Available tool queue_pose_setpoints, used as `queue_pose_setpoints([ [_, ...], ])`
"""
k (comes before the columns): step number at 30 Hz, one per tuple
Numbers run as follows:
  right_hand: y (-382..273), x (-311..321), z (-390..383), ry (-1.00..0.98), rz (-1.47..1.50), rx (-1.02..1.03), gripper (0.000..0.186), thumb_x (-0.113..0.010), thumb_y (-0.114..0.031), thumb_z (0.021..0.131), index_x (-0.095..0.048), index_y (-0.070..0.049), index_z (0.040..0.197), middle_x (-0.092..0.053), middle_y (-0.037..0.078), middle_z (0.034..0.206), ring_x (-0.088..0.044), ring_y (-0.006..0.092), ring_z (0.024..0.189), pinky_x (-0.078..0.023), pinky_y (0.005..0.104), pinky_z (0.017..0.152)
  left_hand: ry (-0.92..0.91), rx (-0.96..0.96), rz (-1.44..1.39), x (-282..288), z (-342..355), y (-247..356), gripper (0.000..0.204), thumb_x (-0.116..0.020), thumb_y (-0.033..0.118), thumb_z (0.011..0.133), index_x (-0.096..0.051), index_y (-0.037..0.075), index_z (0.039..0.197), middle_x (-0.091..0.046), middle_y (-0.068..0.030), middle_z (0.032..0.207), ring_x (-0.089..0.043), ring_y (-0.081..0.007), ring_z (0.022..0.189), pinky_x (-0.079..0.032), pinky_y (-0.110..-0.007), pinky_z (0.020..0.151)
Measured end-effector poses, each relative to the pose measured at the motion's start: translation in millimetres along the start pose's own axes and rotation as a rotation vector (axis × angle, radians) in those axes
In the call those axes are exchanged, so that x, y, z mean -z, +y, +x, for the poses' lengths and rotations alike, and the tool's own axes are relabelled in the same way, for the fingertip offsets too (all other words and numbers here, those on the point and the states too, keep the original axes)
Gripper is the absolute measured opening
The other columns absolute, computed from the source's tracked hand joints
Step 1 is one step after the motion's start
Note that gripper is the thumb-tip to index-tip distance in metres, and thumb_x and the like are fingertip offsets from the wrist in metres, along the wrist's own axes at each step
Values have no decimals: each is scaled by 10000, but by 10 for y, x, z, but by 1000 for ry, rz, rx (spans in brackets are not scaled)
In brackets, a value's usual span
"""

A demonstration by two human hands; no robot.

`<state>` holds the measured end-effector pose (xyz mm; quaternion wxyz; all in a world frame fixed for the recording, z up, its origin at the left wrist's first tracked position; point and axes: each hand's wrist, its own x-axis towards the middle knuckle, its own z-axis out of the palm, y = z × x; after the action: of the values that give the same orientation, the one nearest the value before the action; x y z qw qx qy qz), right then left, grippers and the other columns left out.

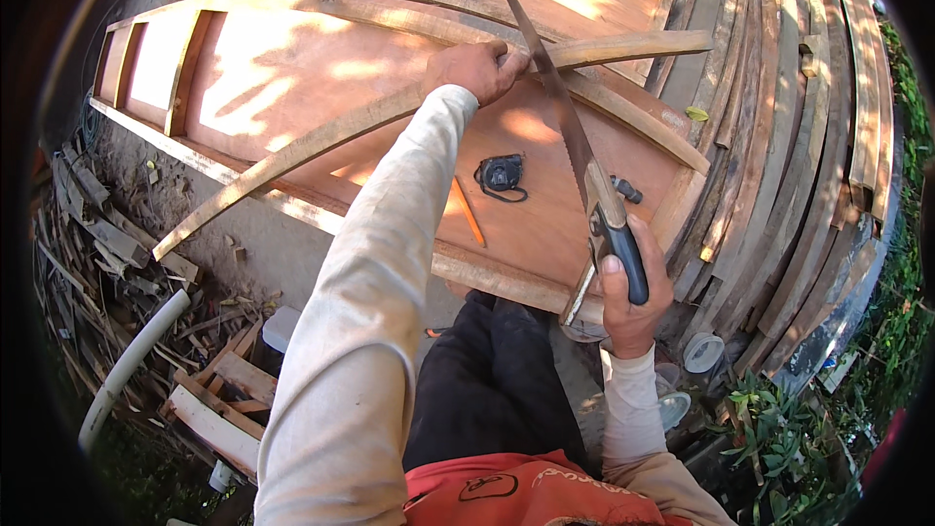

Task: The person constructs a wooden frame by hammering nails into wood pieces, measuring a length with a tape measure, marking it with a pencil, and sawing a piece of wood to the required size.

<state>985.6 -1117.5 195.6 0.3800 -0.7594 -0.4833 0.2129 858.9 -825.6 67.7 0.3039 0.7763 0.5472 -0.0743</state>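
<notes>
Over reddish plywood [545,224], a wooden strip [331,138] is steadied, seemingly, by the left hand [471,72], fingers clamped; beside them, the right hand [638,287] is closed on a black-handled handsaw [570,129]

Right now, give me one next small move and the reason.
I'd probably ease the left hand leftward along the wooden strip: it looks close to the saw, held in the right hand and crossing the strip in this view.
</notes>
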Motion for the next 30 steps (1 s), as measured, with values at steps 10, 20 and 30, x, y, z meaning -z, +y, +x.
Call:
queue_pose_setpoints([
  [10, -137, 574, -773, -69, 197, -208, 488, -619, -160, 897, -529, 86, 1309, -709, 254, 1129, -729, 272, 877, -573, 357, 830, -127, -22, 228, 119, -26, 85, 517, -698, 505, 821, -665, 176, 1219, -728, -105, 1139, -684, -311, 1079, -543, -424, 935],
  [20, -302, 407, -409, -90, 49, -60, 485, -637, -156, 884, -555, 26, 1326, -704, 194, 1054, -649, 184, 752, -517, 302, 673, -132, -31, 186, 186, 95, -177, 543, -682, 550, 810, -675, 176, 1203, -729, -114, 1113, -687, -309, 1053, -544, -437, 909],
  [30, -354, -137, 566, -53, 54, 17, 455, -675, -82, 867, -593, -19, 1310, -708, 184, 1075, -718, 240, 870, -547, 337, 747, -153, -28, 174, 350, 77, -82, 597, -698, 553, 791, -660, 182, 1258, -721, -114, 1148, -679, -298, 1081, -536, -430, 935],
])
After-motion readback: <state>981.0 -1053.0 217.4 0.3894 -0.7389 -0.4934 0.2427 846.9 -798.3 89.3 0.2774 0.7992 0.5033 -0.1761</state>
